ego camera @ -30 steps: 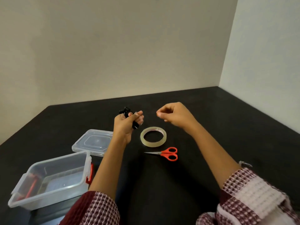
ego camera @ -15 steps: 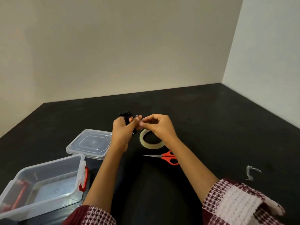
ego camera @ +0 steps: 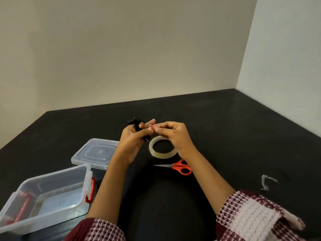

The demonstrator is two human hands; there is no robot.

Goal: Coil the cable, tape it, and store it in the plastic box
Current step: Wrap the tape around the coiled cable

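Observation:
My left hand (ego camera: 132, 141) holds a small coiled black cable (ego camera: 137, 125) above the black table, most of the coil hidden by the fingers. My right hand (ego camera: 173, 134) is pinched at the left hand's fingertips, thumb and forefinger meeting there; whether a strip of clear tape is between them I cannot tell. The roll of clear tape (ego camera: 163, 147) lies flat on the table just under my right hand. The open clear plastic box (ego camera: 46, 197) with red latches stands at the front left, its lid (ego camera: 94, 153) lying flat behind it.
Red-handled scissors (ego camera: 178, 167) lie closed on the black table (ego camera: 225, 127) in front of the tape roll, blades pointing left. A crumpled scrap of clear tape (ego camera: 266, 182) lies at the right. Walls close the table off at the back and right.
My right hand has come left from open air to meet the left hand's fingertips at the cable. The left hand has kept hold of the coil. The view has shifted slightly.

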